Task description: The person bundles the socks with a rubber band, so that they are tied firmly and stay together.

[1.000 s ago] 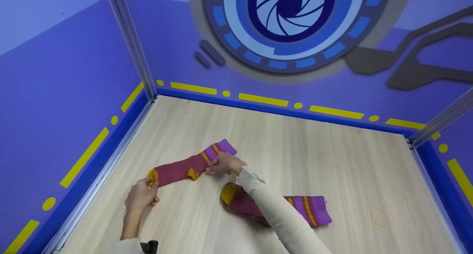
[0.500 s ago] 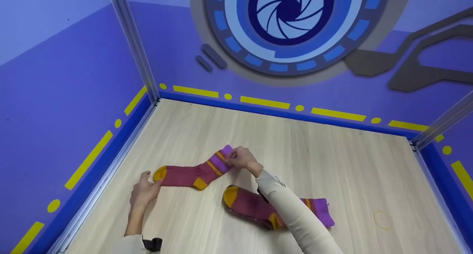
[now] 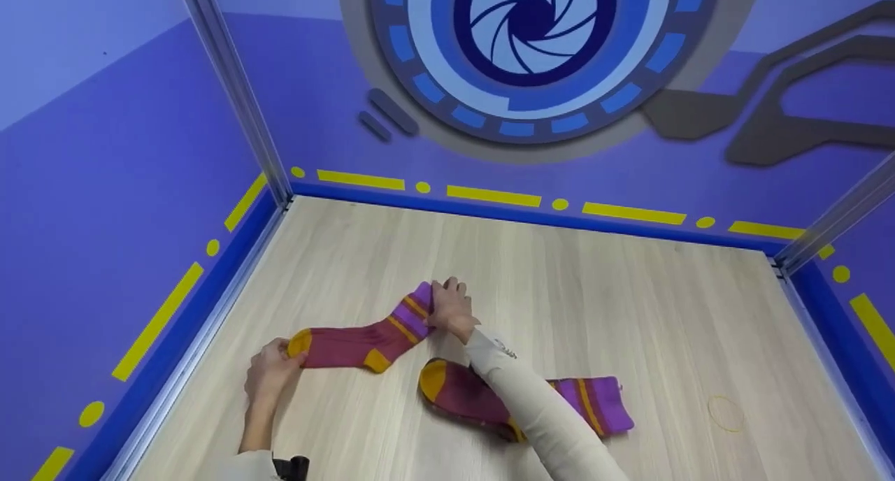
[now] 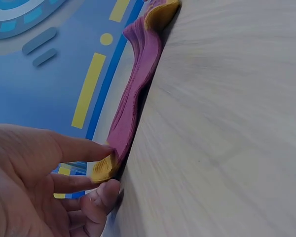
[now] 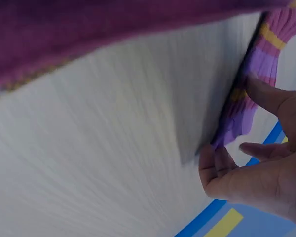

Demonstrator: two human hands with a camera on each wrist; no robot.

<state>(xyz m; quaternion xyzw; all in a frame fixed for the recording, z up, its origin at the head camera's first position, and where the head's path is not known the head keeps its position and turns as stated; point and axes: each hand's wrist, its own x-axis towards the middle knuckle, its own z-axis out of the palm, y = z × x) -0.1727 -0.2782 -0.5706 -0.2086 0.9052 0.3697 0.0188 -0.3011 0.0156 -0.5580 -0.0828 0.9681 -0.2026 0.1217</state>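
My left hand [image 3: 269, 372] pinches the toe [image 3: 299, 343] of the striped sock [image 3: 342, 347], at left on the pale board [image 3: 629, 292]; my right hand [image 3: 451, 306] is spread wide, touching its purple cuff [image 3: 424, 298]. My right sleeve [image 3: 538, 411] hides the middle of the second sock [image 3: 454, 390], nearer me, blurred and cut off in the right wrist view. A black object [image 3: 297, 468] by my left sleeve [image 3: 248, 467] is cropped, hard to identify.

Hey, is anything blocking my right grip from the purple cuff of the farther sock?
Nothing visible does: the right grip is right at the purple cuff. The nearer sock, partly hidden behind the sleeve, isn't between them.
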